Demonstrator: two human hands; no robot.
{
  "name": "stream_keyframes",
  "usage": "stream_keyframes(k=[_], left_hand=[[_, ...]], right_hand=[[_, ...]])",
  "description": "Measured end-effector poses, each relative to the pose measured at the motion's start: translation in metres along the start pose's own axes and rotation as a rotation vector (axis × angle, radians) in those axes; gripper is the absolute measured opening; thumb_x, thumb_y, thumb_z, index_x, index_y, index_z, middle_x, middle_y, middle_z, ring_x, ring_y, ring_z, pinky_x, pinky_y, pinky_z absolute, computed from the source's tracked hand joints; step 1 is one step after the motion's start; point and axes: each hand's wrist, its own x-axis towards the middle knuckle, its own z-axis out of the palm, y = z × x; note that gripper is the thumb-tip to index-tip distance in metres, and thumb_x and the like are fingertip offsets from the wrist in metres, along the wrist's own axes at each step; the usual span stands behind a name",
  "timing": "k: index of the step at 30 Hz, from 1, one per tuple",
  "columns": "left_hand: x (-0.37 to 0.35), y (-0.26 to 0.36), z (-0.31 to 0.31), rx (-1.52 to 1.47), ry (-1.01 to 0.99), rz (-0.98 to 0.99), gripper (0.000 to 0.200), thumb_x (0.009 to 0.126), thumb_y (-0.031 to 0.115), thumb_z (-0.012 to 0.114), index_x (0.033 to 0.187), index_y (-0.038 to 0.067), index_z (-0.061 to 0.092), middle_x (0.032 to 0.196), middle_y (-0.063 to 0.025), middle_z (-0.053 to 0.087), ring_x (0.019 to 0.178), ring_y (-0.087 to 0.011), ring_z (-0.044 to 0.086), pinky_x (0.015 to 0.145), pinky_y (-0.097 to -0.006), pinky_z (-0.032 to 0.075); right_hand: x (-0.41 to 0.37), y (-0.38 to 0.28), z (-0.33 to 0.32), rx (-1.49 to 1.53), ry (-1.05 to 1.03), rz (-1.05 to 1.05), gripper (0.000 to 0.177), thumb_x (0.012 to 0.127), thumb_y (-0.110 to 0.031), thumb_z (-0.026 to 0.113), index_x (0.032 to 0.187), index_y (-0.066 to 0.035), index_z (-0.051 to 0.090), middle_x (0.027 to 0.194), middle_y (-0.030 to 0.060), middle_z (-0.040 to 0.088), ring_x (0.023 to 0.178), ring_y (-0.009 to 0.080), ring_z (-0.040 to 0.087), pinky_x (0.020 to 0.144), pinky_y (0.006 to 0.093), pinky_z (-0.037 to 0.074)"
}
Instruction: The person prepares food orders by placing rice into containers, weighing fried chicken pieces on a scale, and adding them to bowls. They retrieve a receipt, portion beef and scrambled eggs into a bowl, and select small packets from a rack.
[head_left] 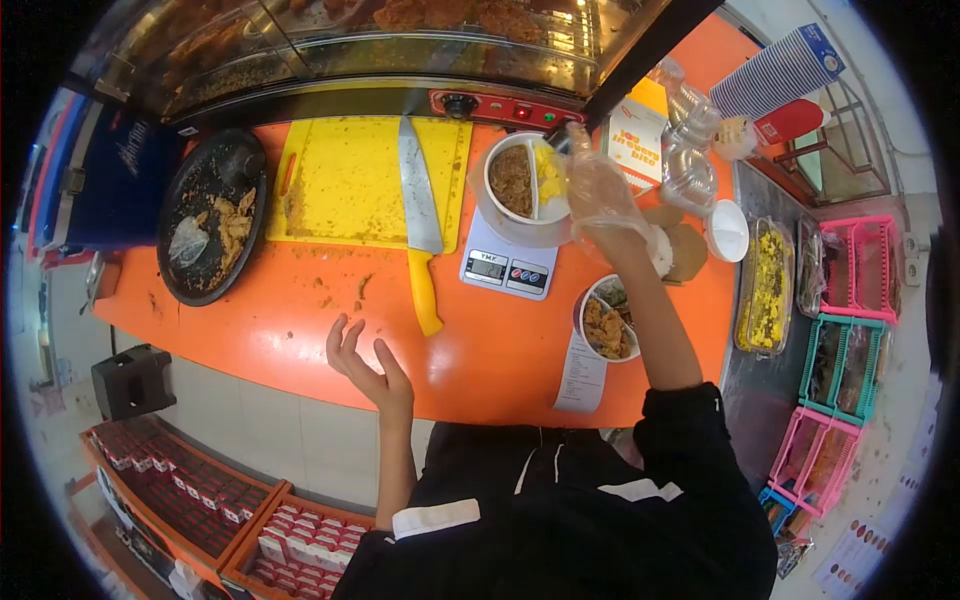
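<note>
My right hand [603, 190], in a clear plastic glove, reaches over the right side of a divided white bowl [540, 190]. The glove blurs its fingers, and I cannot tell whether they hold anything. Brown shredded food fills one half of the bowl; yellow food lies in the other. Under the bowl is a white digital kitchen scale [508, 265]. Bare and raised above the table's front edge, my left hand [372, 368] has its fingers apart and holds nothing. A second bowl [609, 325] with fried pieces sits below my right forearm, beside a paper receipt [580, 375].
A yellow-handled knife [417, 195] lies across the yellow cutting board [345, 180]. Left of it is a black oval plate [185, 265] with fried crumbs. A lit display case [350, 70] borders the back. Clear lids [690, 170], stacked cups [775, 75] and a tub of yellow food [765, 290] stand right.
</note>
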Motion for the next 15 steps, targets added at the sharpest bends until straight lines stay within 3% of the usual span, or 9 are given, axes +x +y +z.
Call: stream_keyframes(k=[3, 6, 11, 12, 14, 15], left_hand=[[0.0, 0.0, 0.001, -0.018, -0.009, 0.001, 0.025, 0.083, 0.007, 0.046, 0.108, 0.0, 0.045, 0.122, -0.0171, 0.038, 0.114, -0.0315, 0.033, 0.095, -0.0438, 0.025], [0.001, 0.0, 0.003, -0.021, -0.032, 0.003, 0.025, 0.084, 0.006, 0.046, 0.108, 0.0, 0.045, 0.123, -0.0173, 0.038, 0.115, -0.0311, 0.032, 0.095, -0.0434, 0.025], [0.009, 0.008, 0.024, -0.16, -0.056, -0.072, 0.028, 0.086, 0.008, 0.046, 0.112, -0.001, 0.045, 0.12, -0.0164, 0.041, 0.111, -0.0261, 0.039, 0.092, -0.0387, 0.031], [0.015, 0.01, 0.031, -0.337, -0.163, -0.195, 0.029, 0.086, 0.009, 0.046, 0.114, -0.001, 0.044, 0.115, -0.0152, 0.045, 0.106, -0.0237, 0.044, 0.09, -0.0356, 0.034], [0.035, 0.015, 0.05, -0.582, -0.353, -0.336, 0.031, 0.088, 0.011, 0.045, 0.117, 0.0, 0.043, 0.105, -0.013, 0.052, 0.096, -0.0188, 0.051, 0.084, -0.0301, 0.039], [0.048, 0.018, 0.064, -0.654, -0.43, -0.357, 0.032, 0.088, 0.012, 0.044, 0.118, 0.0, 0.043, 0.1, -0.0119, 0.054, 0.091, -0.0164, 0.053, 0.08, -0.0276, 0.041]], right_hand=[[0.002, 0.005, 0.015, 0.247, 0.037, -0.053, 0.049, 0.089, -0.025, 0.04, 0.133, -0.006, 0.031, 0.103, 0.0224, 0.056, 0.098, 0.0318, 0.054, 0.082, 0.0398, 0.04], [0.002, 0.004, 0.009, 0.178, 0.005, 0.033, 0.047, 0.089, -0.023, 0.039, 0.133, -0.007, 0.032, 0.113, 0.0249, 0.051, 0.102, 0.0344, 0.052, 0.084, 0.0425, 0.039], [-0.003, 0.032, 0.021, 0.12, 0.213, -0.143, 0.041, 0.089, -0.021, 0.038, 0.127, -0.005, 0.037, 0.111, 0.0251, 0.051, 0.096, 0.0386, 0.052, 0.083, 0.0423, 0.04], [-0.02, 0.036, -0.003, -0.04, 0.149, -0.25, 0.04, 0.089, -0.018, 0.037, 0.127, -0.005, 0.035, 0.105, 0.0225, 0.054, 0.092, 0.0363, 0.054, 0.081, 0.0401, 0.042], [-0.059, 0.055, -0.024, -0.103, 0.579, -0.302, 0.042, 0.087, -0.014, 0.043, 0.126, -0.002, 0.037, 0.096, 0.0192, 0.059, 0.082, 0.03, 0.059, 0.074, 0.0405, 0.045], [-0.065, 0.081, -0.029, 0.298, 0.583, -0.135, 0.042, 0.087, -0.015, 0.044, 0.126, -0.002, 0.038, 0.096, 0.0171, 0.058, 0.082, 0.0263, 0.059, 0.072, 0.0373, 0.046]])
